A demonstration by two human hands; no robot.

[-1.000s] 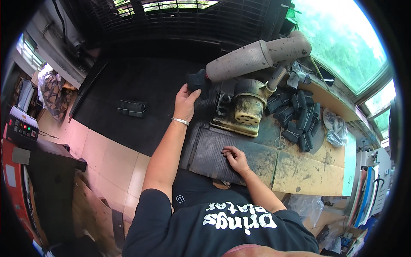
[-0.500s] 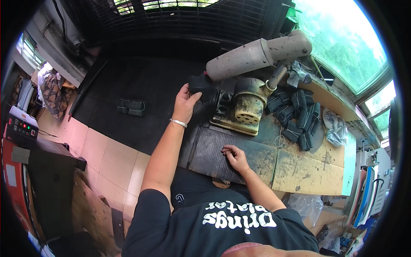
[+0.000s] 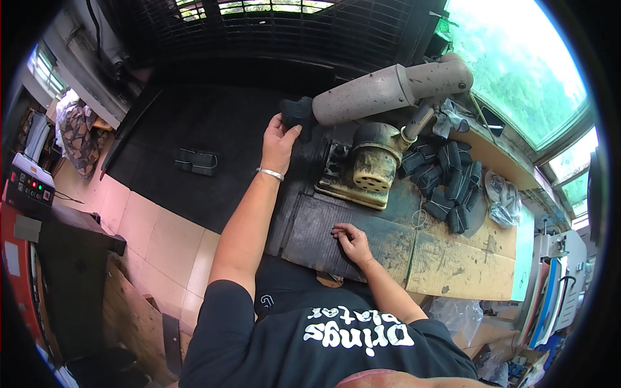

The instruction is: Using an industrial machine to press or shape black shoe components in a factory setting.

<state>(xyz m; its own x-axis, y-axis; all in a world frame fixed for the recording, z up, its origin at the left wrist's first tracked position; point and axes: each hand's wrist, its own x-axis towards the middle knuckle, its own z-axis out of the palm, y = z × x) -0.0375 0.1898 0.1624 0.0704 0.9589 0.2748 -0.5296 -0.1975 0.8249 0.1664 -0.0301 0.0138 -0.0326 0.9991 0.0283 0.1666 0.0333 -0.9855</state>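
Black block (image 3: 296, 113) pinched in left hand (image 3: 277, 145), best held steady beside the grey cylinder (image 3: 362, 95); right hand (image 3: 352, 244) rests half-open.

You've got a big window (image 3: 524, 71) on your right. Over on your left there's a lit-up control box (image 3: 30, 184), plus some pale floor tiles (image 3: 165, 242).

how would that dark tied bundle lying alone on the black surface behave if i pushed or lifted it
The bundle would probably slide rather than roll, since it lies flat and looks blocky. Being tied, it should likely lift as one. Its weight is unclear.
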